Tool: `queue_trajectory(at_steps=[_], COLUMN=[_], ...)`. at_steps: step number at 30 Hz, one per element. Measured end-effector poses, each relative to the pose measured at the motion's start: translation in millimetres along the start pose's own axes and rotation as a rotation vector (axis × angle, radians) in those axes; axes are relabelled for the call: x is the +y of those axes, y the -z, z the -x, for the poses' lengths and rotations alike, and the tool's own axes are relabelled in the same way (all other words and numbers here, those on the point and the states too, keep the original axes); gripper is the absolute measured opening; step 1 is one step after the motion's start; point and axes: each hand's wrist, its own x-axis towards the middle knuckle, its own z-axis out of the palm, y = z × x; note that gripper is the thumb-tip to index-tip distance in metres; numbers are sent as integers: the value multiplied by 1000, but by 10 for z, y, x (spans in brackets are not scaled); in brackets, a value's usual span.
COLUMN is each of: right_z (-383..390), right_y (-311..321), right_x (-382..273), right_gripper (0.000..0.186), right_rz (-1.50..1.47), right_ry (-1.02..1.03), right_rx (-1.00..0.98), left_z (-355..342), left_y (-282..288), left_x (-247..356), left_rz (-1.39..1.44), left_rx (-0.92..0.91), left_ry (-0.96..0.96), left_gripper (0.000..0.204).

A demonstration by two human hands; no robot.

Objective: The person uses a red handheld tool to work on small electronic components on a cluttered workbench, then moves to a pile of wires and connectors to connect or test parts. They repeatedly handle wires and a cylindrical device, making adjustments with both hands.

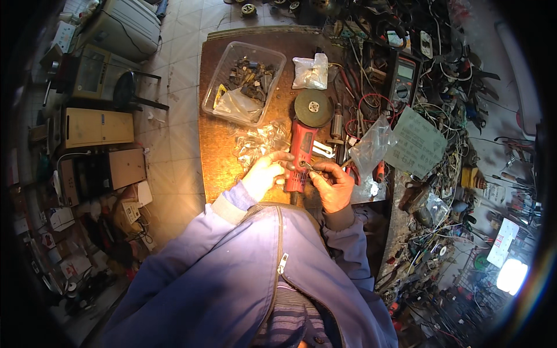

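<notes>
The right hand [333,187] pinches a small shiny bit [306,166] over a red plastic grinder [303,142]. The half-curled left hand [267,176] touches its side; I can't tell if it grips. The grinder lies on a brown wooden table [217,156].

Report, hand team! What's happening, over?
Left hand at left of red grinder, right hand at its right. Its disc at far end. Nearby clutter: crumpled plastic beyond left hand.

Red grinder [303,144]; disc [313,108] facing up
</notes>
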Motion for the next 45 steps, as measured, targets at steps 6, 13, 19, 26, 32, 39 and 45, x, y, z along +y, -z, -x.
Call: queue_trajectory(at_steps=[6, 13, 19, 26, 32, 39, 45], right_z=[26, 32, 87, 71, 90, 4, 50], right_y=[-206, -310, -348, -293, -326, -44, -115], right_x=[-55, -130, -47, 181, 173, 325, 193], right_gripper=[17, 24, 20, 16, 14, 15, 15], right_rz=[364, 558, 406, 452, 288, 461, 619], right_ry=[265, 535, 377, 125, -29, -103, 213], right_rx=[8, -134, 38, -1, 84, 85, -91], left_z=[-33, -40, 126, 116, 32, -120, -53], left_y=[-120, -161, -195, -226, -198, 61, -173], left_x=[-202, -110, 48, 48, -83, -254, -132], left_rz=[400, 260, -608, -849, -83, -81, -477], left_rx=[-125, -266, -78, -180, -104, 177, 112], left_ry=[25, 28, -400, -499, -307, 30, 87], left_gripper=[45, 45, 52, 55, 48, 19, 29])
